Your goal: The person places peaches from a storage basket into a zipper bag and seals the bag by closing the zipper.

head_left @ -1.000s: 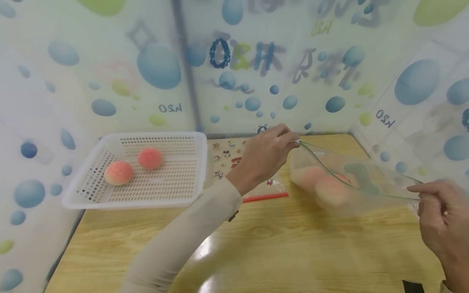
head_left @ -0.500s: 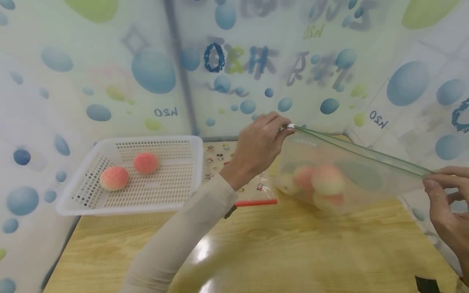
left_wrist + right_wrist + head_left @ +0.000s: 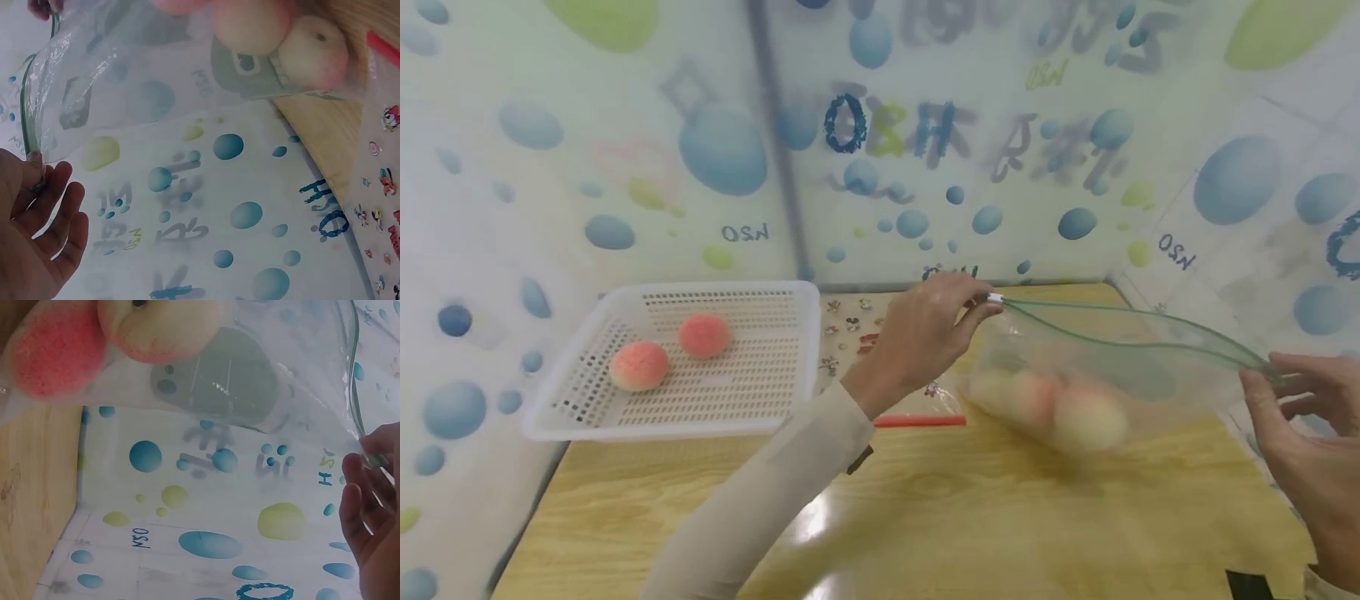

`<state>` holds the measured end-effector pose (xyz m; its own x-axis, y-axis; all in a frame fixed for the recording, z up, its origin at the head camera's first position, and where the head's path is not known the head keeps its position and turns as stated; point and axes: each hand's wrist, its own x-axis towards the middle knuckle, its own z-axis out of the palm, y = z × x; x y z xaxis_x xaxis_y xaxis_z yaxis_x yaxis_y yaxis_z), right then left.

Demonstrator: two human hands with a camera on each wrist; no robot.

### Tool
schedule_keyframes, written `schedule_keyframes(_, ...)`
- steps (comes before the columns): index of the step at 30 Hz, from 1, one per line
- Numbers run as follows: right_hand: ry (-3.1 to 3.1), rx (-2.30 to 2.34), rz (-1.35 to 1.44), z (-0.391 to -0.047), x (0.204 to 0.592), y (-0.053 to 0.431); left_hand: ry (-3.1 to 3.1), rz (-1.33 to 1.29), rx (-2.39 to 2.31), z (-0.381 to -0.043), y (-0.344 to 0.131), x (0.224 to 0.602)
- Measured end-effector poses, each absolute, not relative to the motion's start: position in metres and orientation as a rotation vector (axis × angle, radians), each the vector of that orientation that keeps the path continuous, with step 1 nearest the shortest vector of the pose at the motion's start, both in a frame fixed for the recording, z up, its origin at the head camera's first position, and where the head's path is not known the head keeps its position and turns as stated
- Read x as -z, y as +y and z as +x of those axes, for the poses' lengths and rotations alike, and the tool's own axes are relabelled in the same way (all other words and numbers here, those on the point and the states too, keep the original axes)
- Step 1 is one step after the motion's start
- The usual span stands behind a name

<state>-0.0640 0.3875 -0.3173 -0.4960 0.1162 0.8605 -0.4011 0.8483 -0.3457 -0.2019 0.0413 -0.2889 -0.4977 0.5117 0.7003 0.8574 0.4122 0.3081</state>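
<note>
A clear zip bag (image 3: 1180,392) with a green-edged mouth holds several pink-and-cream peaches (image 3: 1086,417) at its lower end. My left hand (image 3: 925,333) pinches the end of the zip with the white slider (image 3: 994,298) between thumb and fingers. At the opposite end of the zip, my right hand (image 3: 1311,425) pinches the corner. Between the hands the two green edges bow apart, so the mouth gapes. In the left wrist view the peaches (image 3: 312,53) press against the film beside a green printed patch.
To the left stands a white slotted basket (image 3: 808,350) with two peaches (image 3: 638,367) in it. Another bag (image 3: 917,410), printed with cartoon figures and red-edged, lies on the wooden table (image 3: 925,517) under my left forearm. Patterned sheeting (image 3: 1030,242) walls in the back and sides.
Both hands raised the bag, then lowered it a little. The zip edges, drawn nearly together half a second ago, now bow apart again. The peaches inside have shifted.
</note>
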Motion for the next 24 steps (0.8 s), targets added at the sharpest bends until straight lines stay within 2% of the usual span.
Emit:
schedule_keyframes(6, -2.182, -0.634, 0.257, -0.056, 0.338, 0.379, -2.221, -1.293, 0.872, -0.188, 0.034, 0.319)
schedule_keyframes(10, -2.345, -0.598, 0.193, -0.046, 0.353, 0.371, -2.287, -1.303, 0.882, -0.178, 0.028, 0.337)
schedule_keyframes(14, -2.505, -0.504, 0.247, -0.039, 0.360, 0.362, -2.270, -1.306, 0.889, -0.170, 0.023, 0.349)
schedule_keyframes(19, -2.662, -0.673, 0.429, -0.025, 0.348, 0.332, -2.168, -1.326, 0.826, -0.162, 0.020, 0.358)
schedule_keyframes(24, -2.501, -0.585, 0.485, -0.021, 0.326, 0.269, -2.064, -1.340, 0.784, -0.159, 0.015, 0.359)
